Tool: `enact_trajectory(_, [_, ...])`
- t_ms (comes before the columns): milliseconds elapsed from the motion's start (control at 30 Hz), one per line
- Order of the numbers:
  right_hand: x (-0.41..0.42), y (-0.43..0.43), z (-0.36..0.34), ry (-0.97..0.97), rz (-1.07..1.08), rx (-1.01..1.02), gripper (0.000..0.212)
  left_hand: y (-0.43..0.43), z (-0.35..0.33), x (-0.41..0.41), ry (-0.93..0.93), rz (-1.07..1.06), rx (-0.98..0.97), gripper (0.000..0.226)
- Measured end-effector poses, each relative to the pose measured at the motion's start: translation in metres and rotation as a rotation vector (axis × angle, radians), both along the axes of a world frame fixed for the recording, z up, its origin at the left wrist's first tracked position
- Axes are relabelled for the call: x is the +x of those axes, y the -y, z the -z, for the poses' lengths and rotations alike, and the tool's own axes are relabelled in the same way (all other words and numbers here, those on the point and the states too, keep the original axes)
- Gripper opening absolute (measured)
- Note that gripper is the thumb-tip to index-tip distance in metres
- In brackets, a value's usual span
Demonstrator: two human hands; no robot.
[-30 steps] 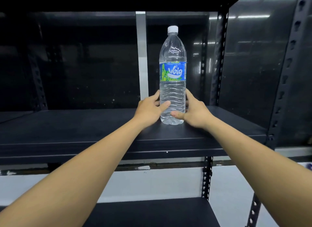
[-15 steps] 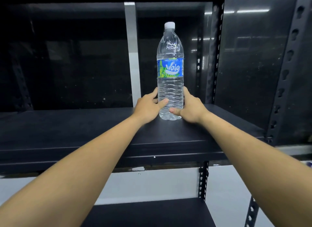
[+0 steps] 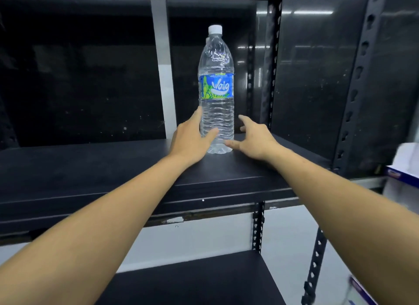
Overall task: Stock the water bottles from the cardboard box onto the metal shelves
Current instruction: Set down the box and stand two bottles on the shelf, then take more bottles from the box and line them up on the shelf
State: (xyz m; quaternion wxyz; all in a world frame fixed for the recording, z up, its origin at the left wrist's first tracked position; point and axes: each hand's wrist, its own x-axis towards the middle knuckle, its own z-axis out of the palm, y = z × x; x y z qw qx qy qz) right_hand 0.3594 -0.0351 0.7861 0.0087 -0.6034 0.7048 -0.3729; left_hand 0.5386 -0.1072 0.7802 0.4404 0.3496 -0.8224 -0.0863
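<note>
As left hand (image 3: 189,137) cups bottle (image 3: 216,89), right hand (image 3: 256,138) apart, post (image 3: 271,55) behind, box (image 3: 405,168) rightward

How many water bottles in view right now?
1: the water bottle stands upright on the metal shelf. A faint outline just behind it may be another bottle or a reflection.
</note>
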Motion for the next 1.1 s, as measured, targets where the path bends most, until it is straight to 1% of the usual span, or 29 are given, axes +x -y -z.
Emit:
enact_trajectory(67, [-0.001,-0.022,-0.002,-0.044,0.107,0.014,0.085,-0.014,-0.003,0.001,0.033,-0.006,-0.072,0.068])
enact_trajectory(133, [-0.002,-0.048,-0.001,-0.099,0.200,0.021,0.073,-0.033,-0.005,0.000,0.070,0.015,-0.165,0.062])
enact_trajectory(200, [-0.003,-0.079,0.002,-0.134,0.279,0.021,0.067,-0.053,-0.002,-0.001,0.069,0.073,-0.223,0.055])
enact_trajectory(267, [0.001,-0.115,0.006,-0.162,0.359,0.012,0.064,-0.075,0.002,-0.006,0.107,0.154,-0.229,0.053])
enact_trajectory(400, [0.003,-0.191,0.022,-0.244,0.533,0.050,0.054,-0.120,0.015,-0.028,0.276,0.356,-0.234,0.053])
enact_trajectory(500, [-0.004,-0.254,0.043,-0.280,0.658,0.153,0.050,-0.160,0.030,-0.054,0.348,0.502,-0.295,0.053])
enact_trajectory(600, [-0.014,-0.322,0.072,-0.285,0.792,0.269,0.050,-0.207,0.056,-0.085,0.432,0.632,-0.294,0.054])
enact_trajectory(767, [-0.032,-0.426,0.139,-0.159,0.979,0.435,0.058,-0.287,0.122,-0.143,0.677,0.820,-0.248,0.054])
enact_trajectory(867, [-0.040,-0.486,0.187,-0.077,1.059,0.547,0.055,-0.335,0.172,-0.173,0.807,0.908,-0.214,0.059])
enact_trajectory(1033, [-0.056,-0.575,0.273,0.075,1.119,0.716,0.059,-0.409,0.263,-0.214,1.038,0.993,-0.151,0.062])
enact_trajectory(1100, [-0.059,-0.605,0.312,0.159,1.123,0.765,0.063,-0.434,0.303,-0.227,1.110,1.016,-0.134,0.066])
